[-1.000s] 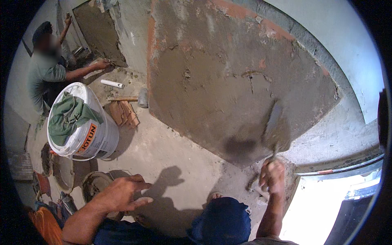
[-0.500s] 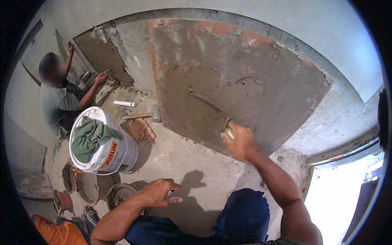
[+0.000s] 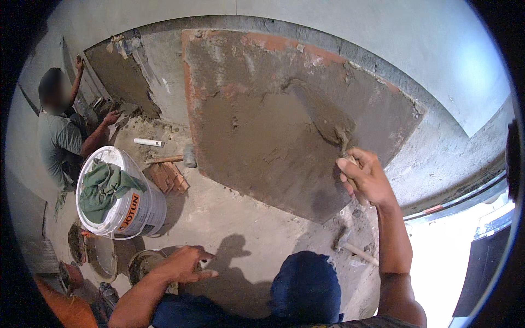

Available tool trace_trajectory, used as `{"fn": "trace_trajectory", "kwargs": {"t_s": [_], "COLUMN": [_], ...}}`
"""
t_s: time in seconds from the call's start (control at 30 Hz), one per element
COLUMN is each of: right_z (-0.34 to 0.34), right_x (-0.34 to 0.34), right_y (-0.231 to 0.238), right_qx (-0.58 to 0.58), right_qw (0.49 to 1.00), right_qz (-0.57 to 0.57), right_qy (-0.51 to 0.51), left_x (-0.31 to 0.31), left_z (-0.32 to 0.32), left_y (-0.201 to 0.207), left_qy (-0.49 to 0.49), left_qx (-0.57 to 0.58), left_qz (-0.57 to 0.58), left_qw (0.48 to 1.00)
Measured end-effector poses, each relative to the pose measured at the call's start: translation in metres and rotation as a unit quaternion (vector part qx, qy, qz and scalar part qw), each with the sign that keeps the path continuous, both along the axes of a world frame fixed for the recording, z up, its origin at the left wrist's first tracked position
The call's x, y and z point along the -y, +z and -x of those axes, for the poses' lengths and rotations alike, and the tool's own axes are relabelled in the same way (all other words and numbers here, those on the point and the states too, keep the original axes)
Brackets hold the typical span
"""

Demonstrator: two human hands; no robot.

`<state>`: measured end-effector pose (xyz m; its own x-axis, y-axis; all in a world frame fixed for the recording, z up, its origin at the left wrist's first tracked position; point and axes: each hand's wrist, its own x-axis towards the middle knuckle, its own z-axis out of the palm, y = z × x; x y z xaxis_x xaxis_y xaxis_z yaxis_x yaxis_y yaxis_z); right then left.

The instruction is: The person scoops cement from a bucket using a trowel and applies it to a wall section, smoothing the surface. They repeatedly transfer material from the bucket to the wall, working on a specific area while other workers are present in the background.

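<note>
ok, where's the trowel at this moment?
Head view, above and right of centre: the trowel is in the right hand, its blade up-left of the fingers, over the mortar-coated panel.

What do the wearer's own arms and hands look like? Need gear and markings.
Left hand and right hand are ungloved. Both forearms are bare: no sleeves, watch, bands, cables or clear markings visible. A bit of dark shirt shows at the picture's lower edge; any cuff is too unclear to describe.
</note>
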<state>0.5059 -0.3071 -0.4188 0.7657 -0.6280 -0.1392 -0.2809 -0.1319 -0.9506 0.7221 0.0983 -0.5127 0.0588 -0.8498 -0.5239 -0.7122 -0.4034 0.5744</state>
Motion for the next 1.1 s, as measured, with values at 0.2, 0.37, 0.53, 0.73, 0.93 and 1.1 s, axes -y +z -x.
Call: {"fn": "trace_trajectory", "kwargs": {"t_s": [0.2,0.37,0.53,0.73,0.93,1.1], "right_z": [0.036,0.048,-0.020,-0.070,-0.025,0.021], "right_x": [-0.002,-0.038,-0.059,-0.061,-0.026,-0.025], "right_y": [-0.045,-0.126,-0.147,-0.084,-0.031,-0.086], "right_qx": [0.088,0.181,0.004,-0.122,-0.044,0.038], "right_qw": [0.992,0.967,0.940,0.931,0.920,0.910], "right_qz": [0.013,0.036,0.337,0.342,0.353,0.331], "right_qy": [-0.093,-0.176,-0.050,-0.035,-0.163,-0.249], "left_x": [-0.041,-0.041,-0.023,0.008,0.014,0.009], "left_z": [0.005,0.011,0.002,0.004,0.003,-0.001], "left_y": [0.017,0.049,0.027,0.023,0.013,0.010], "left_qy": [0.069,0.101,0.054,0.033,0.058,0.033], "left_qx": [0.003,0.030,-0.001,-0.017,-0.023,-0.006], "left_qz": [-0.022,0.013,0.104,0.072,0.014,0.042], "left_qw": [0.997,0.994,0.993,0.997,0.998,0.999]}}
